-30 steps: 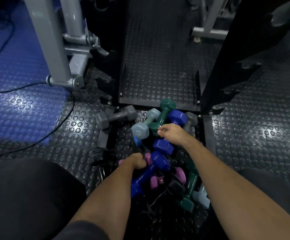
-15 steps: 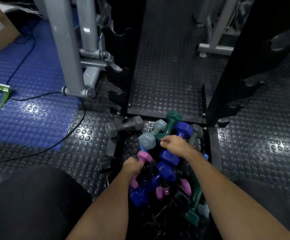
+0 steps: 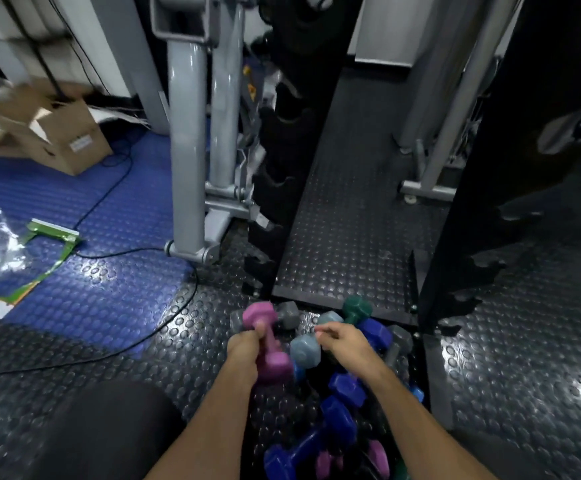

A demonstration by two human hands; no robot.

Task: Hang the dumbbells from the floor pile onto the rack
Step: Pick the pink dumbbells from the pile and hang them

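Observation:
A pile of dumbbells (image 3: 337,420) in blue, pink, green and grey lies on the floor before the black rack. My left hand (image 3: 244,346) grips the handle of a pink dumbbell (image 3: 273,365), held tilted just above the pile's left edge. My right hand (image 3: 346,342) lies curled over the handle of a blue dumbbell (image 3: 374,332) at the pile's far end, beside a grey-blue dumbbell (image 3: 304,351). The rack's left upright (image 3: 275,202) and right upright (image 3: 472,220) carry hooks; none that I can see holds a dumbbell.
A grey machine frame (image 3: 187,168) stands left of the rack. A black cable (image 3: 119,252) runs across the blue mat (image 3: 109,289). A cardboard box (image 3: 70,140) and plastic packaging (image 3: 1,251) lie at the far left. My knee (image 3: 102,431) is at the lower left.
My left hand has taken a pink dumbbell and lifted it up and away from the pile. My right hand has stayed on the far dumbbells. The view has tilted upward.

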